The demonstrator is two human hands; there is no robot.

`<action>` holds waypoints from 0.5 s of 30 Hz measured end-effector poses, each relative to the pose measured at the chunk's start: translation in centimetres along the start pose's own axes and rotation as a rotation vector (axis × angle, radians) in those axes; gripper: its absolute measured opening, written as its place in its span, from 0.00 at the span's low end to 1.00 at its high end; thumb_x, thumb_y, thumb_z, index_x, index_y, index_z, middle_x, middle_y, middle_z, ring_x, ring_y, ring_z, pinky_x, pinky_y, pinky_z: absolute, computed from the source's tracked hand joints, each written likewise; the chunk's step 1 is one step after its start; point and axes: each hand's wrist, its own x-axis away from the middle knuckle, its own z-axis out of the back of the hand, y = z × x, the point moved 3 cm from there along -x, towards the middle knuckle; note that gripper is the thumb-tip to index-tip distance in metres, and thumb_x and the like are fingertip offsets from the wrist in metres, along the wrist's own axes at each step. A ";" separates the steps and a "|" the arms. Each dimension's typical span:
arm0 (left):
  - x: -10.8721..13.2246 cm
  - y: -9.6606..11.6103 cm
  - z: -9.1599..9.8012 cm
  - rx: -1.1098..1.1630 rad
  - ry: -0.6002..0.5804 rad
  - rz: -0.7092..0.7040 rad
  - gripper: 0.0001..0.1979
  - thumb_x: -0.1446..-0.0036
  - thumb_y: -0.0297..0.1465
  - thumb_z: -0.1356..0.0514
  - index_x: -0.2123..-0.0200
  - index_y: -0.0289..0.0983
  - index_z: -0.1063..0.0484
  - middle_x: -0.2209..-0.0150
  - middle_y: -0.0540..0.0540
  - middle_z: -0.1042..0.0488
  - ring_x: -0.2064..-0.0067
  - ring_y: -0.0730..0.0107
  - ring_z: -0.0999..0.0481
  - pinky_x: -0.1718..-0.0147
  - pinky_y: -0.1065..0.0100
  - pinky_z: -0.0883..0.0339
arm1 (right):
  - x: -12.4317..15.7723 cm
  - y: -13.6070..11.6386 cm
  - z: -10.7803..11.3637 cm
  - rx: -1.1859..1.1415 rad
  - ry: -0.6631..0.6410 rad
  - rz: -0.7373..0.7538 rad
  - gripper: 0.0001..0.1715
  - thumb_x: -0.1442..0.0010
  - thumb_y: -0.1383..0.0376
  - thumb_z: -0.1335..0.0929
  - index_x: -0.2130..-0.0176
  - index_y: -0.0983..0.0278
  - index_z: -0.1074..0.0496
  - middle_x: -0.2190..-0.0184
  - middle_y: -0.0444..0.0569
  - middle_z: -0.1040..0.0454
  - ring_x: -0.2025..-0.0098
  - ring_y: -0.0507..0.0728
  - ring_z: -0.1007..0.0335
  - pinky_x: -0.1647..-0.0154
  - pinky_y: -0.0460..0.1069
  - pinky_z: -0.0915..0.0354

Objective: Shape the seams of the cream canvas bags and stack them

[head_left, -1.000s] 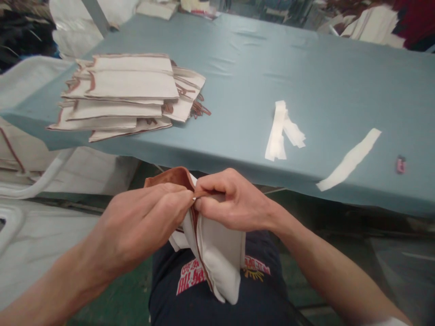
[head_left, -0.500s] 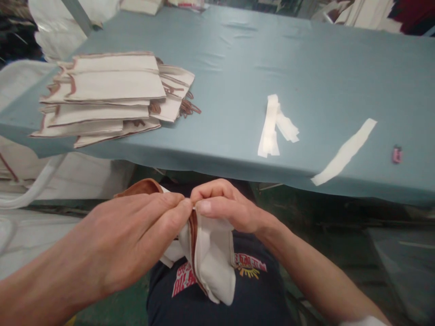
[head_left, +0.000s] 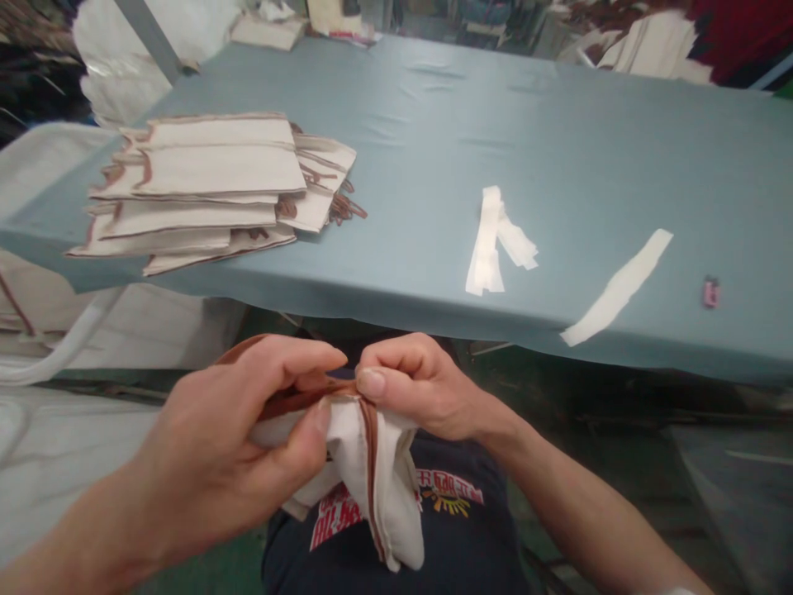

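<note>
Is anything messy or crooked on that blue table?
A little. The pile of cream pieces is fanned out unevenly. Loose white strips lie crossed, and one long strip slants to the table edge. The cream pouch pinched by the left hand and right hand looks crumpled.

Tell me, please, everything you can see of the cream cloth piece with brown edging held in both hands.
The cream cloth piece with brown edging looks like soft woven fabric, doubled over, with brown trim along its top and down its middle. It is crumpled and hangs in front of the dark printed shirt, below the near edge of the blue-grey table. The left hand pinches its top edge from the left, the right hand from the right.
</note>
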 end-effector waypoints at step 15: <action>-1.2 -2.9 -2.6 0.453 -0.221 0.030 0.24 0.29 0.43 0.41 0.77 0.40 0.40 0.78 0.55 0.39 0.75 0.73 0.39 0.76 0.71 0.44 | -0.7 -1.5 -2.0 0.414 0.113 0.323 0.16 0.37 0.69 0.32 0.76 0.62 0.37 0.81 0.35 0.43 0.80 0.45 0.53 0.79 0.43 0.52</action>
